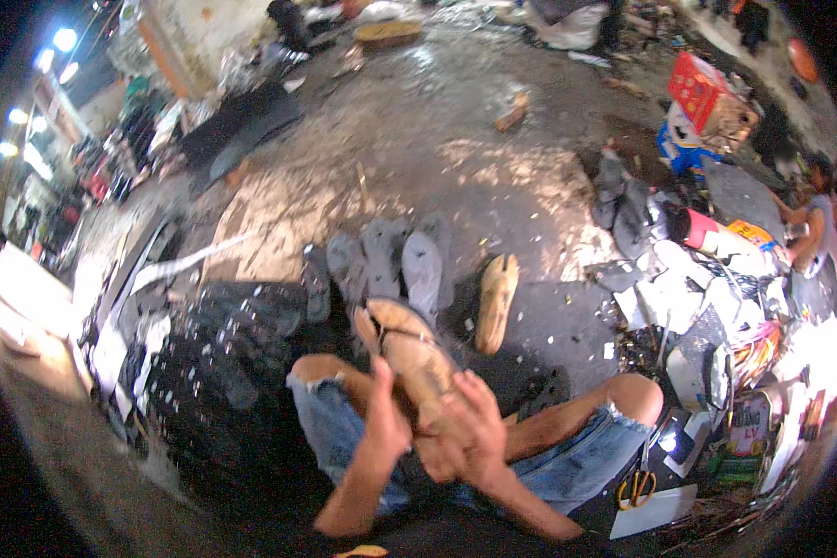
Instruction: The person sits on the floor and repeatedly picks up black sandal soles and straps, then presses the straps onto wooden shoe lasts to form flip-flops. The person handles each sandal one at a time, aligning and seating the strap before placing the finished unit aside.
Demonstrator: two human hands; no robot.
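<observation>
Between my knees I hold a tan, foot-shaped shoe last (407, 353), its toe end pointing up and away. A dark strap crosses it near the toe, and a dark sole edge shows along its rim. My left hand (379, 414) grips its left side, fingers running along the edge. Across the heel end, my right hand (472, 426) is closed with its fingers over the top; part of the heel is hidden. Just beyond stand several grey sandals (423, 270) in a row. A second tan last (498, 302) lies alone to their right.
Yellow-handled scissors (636, 489) lie by my right knee, next to a white sheet (656, 513). Scraps and a tin (751, 423) crowd the right side. A red box (707, 98) stands farther back, and another person (817, 223) sits at far right. Black material (223, 372) covers the left floor.
</observation>
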